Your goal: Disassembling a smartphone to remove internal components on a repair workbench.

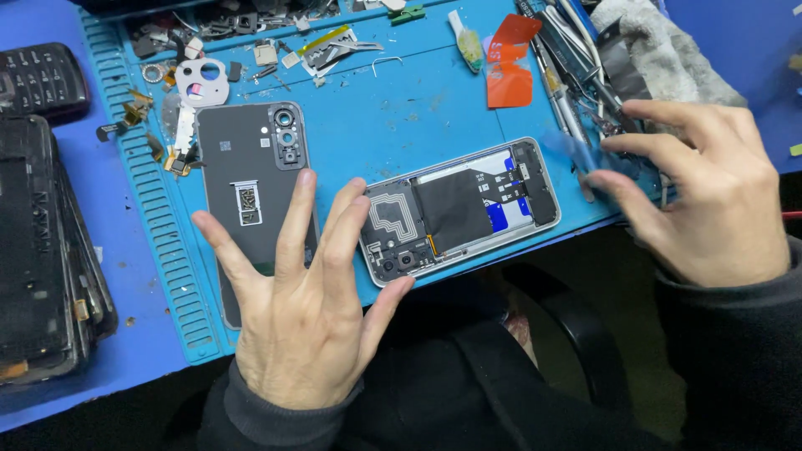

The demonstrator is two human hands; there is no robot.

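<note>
Bare hands spread open, empty: left (296,313) over back cover (251,192), right (710,196) beside opened phone (459,209).

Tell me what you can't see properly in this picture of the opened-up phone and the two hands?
All in the head view:
- Lower part of the dark grey back cover: hidden under the left hand.
- Right hand fingertips: blurred, so whether they pinch anything is unclear.
- Pile of metal tools: partly behind that hand.
- Black keypad phone: cut off by the left edge.
- Tiny parts at the top: too small to tell apart.
</note>
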